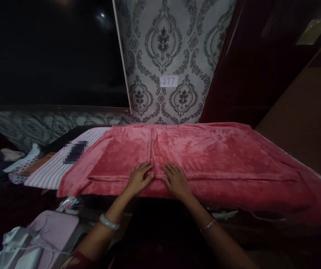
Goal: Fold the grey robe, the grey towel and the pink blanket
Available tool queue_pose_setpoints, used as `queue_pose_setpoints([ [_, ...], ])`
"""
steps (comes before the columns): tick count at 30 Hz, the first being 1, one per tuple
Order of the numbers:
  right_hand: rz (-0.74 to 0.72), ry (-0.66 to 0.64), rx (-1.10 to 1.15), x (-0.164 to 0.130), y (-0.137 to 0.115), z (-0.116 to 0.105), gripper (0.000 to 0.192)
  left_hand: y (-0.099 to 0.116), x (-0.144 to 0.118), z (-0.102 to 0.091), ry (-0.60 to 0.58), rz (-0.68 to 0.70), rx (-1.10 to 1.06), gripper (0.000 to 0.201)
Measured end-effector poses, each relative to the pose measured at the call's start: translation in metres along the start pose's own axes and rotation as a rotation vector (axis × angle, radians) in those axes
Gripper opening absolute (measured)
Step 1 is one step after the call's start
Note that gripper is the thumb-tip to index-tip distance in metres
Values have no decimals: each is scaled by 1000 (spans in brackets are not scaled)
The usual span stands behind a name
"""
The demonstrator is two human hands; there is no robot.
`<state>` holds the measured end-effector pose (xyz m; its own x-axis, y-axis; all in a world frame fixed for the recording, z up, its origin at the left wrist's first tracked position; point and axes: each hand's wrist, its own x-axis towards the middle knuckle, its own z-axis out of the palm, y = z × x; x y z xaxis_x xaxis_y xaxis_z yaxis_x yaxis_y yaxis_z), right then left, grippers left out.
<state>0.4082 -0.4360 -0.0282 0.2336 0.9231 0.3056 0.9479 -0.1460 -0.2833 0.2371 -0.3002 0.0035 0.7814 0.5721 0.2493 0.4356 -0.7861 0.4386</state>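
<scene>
A plush pink-red blanket (pixel 205 149) lies spread over the surface in front of me, with folded layers on top. Two folded edges meet in a seam near its middle. My left hand (pixel 140 177) rests flat on the fabric just left of that seam, fingers stretched out. To the right of the seam, my right hand (pixel 176 179) also lies flat with its fingers apart. Both palms touch the blanket near its front folded edge, and neither hand grips it. Under the blanket, a striped cloth (pixel 48 170) shows at the left.
A dark pixelated rectangle (pixel 76 152) is on the striped cloth. Below left stand a pink stool-like surface (pixel 56 228) and white cables (pixel 45 244). Behind are a large dark screen (pixel 51 56), patterned wallpaper (pixel 163 101) with a "277" label (pixel 168 81), and a dark red panel (pixel 238 74).
</scene>
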Motion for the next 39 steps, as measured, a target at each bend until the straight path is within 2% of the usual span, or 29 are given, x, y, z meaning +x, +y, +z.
queue_pose_setpoints([
  [8, 13, 34, 28, 0, -4, 2, 49, 3, -2, 5, 104, 25, 57, 39],
  [14, 13, 41, 46, 1, -3, 2, 49, -1, -14, 17, 272, 123, 37, 42],
  [20, -1, 74, 61, 0, -2, 7, 49, 3, -28, 30, 211, 235, 179, 36],
  [25, -7, 97, 104, 1, 2, 7, 48, 1, -34, 17, 274, 342, 117, 42],
  [29, 16, 43, 205, 27, 4, -9, 44, -4, -37, 2, 350, 299, 201, 44],
  [32, -37, 90, 280, 61, -4, -18, 48, -6, -38, 4, 283, 243, 306, 52],
  [35, -76, 73, 335, 94, -18, -10, 55, -6, -38, 14, 201, 211, 349, 52],
  [39, 120, -27, 561, 126, -18, 15, 64, -7, -33, 21, 211, 152, 373, 42],
])
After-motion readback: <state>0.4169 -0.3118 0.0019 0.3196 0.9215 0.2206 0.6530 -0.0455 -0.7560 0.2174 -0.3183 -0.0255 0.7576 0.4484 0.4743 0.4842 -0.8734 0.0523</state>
